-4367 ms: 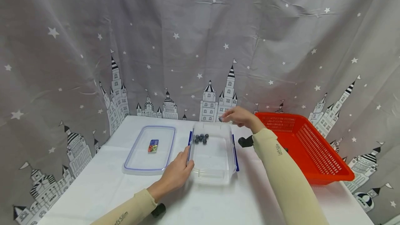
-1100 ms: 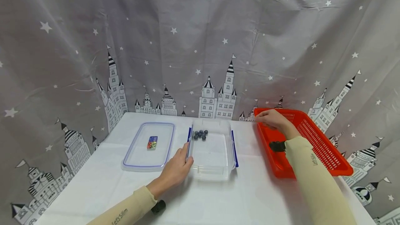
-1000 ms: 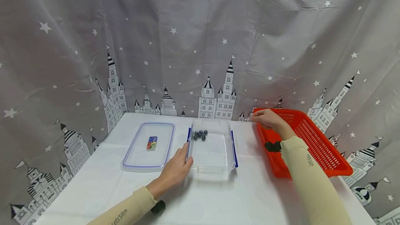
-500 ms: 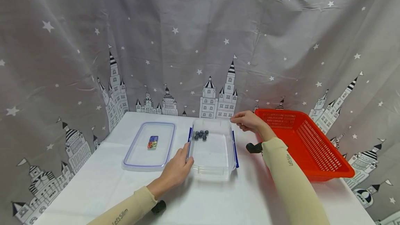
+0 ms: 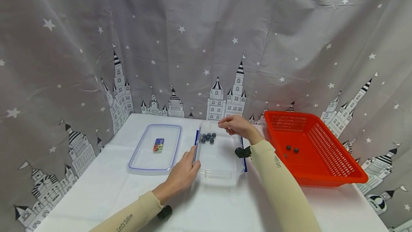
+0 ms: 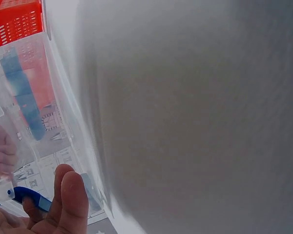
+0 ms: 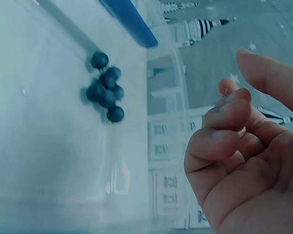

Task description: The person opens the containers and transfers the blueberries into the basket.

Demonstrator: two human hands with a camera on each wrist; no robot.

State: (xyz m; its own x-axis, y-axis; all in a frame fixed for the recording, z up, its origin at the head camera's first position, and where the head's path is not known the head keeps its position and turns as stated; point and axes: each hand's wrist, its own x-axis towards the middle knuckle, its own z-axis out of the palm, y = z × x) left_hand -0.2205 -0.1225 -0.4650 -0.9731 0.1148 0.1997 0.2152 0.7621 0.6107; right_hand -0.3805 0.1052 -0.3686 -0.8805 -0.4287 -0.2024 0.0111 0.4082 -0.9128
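A clear plastic food container [image 5: 222, 160] with blue side latches stands on the table, lidless. Several blueberries [image 5: 208, 138] lie clustered at its far left; in the right wrist view the berries [image 7: 107, 90] show from closer. My left hand [image 5: 181, 171] grips the container's left side, and in the left wrist view its fingers [image 6: 73, 200] lie by a blue latch [image 6: 36, 199]. My right hand [image 5: 238, 126] is above the container's far right part. In the right wrist view, the right hand [image 7: 249, 151] has thumb and index finger apart, and no berry shows between them.
To the right stands a red plastic basket [image 5: 322, 156] with two blueberries [image 5: 292, 149] and a smaller dark spot on its bottom. The container's clear lid [image 5: 146, 158], blue-edged with a small label [image 5: 158, 145], lies flat at left. A grey castle-print curtain [image 5: 180, 46] hangs behind the table.
My right hand has moved left from the basket to over the container. The berries in the basket now show past the arm. My left hand has stayed on the container's side.
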